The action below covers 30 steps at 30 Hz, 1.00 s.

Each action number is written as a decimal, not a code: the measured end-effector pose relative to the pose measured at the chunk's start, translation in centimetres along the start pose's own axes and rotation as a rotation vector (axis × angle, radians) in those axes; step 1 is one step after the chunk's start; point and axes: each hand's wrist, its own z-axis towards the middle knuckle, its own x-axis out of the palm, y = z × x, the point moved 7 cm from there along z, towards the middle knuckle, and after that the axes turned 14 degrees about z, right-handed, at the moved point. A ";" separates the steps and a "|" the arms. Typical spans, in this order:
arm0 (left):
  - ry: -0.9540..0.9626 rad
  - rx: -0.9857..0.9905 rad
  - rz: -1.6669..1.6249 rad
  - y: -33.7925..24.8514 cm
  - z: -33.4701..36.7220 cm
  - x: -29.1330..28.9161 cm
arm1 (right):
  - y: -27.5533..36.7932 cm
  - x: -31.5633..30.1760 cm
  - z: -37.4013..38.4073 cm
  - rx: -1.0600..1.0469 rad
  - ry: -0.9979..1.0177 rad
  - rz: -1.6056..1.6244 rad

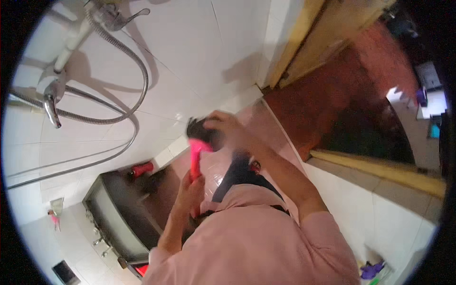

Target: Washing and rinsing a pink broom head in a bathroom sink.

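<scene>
Head view: the left hand (191, 190) has fingers wrapped around the bright pink, long-handled implement (195, 156), held above the glossy pinkish floor (262, 121). The blurred right hand (224, 126) is at its dark end; finger closure there cannot be determined.

Tool (195, 159) is pink w/ blk end (195, 129), shirt (247, 242) lt pink

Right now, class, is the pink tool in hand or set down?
The pink tool is in hand: the left hand grips its handle. The right hand is at its dark end; its grip is too blurred to tell.
</scene>
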 end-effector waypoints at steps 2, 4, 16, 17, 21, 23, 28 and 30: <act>0.099 0.014 0.044 -1.4 3.8 1.4 | 6.9 -1.9 -2.4 -0.196 -0.093 -0.313; 0.241 -0.022 -0.007 -4.3 6.3 4.1 | 10.7 -5.5 -4.8 -0.271 -0.176 -0.411; 1.130 -0.226 0.087 -14.4 15.8 27.7 | 19.3 -27.4 -15.9 -0.613 -0.844 -0.321; 1.152 -0.249 0.103 -14.9 16.6 29.5 | 20.0 -29.2 -16.1 -0.638 -0.879 -0.368; 1.123 -0.351 0.106 -17.9 20.1 34.5 | 23.6 -33.9 -16.2 -0.696 -0.989 -0.550; 1.147 -0.454 0.086 -20.1 20.8 37.4 | 26.6 -35.4 -16.0 -0.717 -1.038 -0.645; 0.996 -0.408 -0.030 -27.3 22.8 41.7 | 37.3 -33.6 -14.7 -0.789 -1.157 -1.117; 1.110 -0.451 -0.072 -28.6 23.7 43.2 | 40.1 -35.6 -14.7 -0.722 -1.121 -1.104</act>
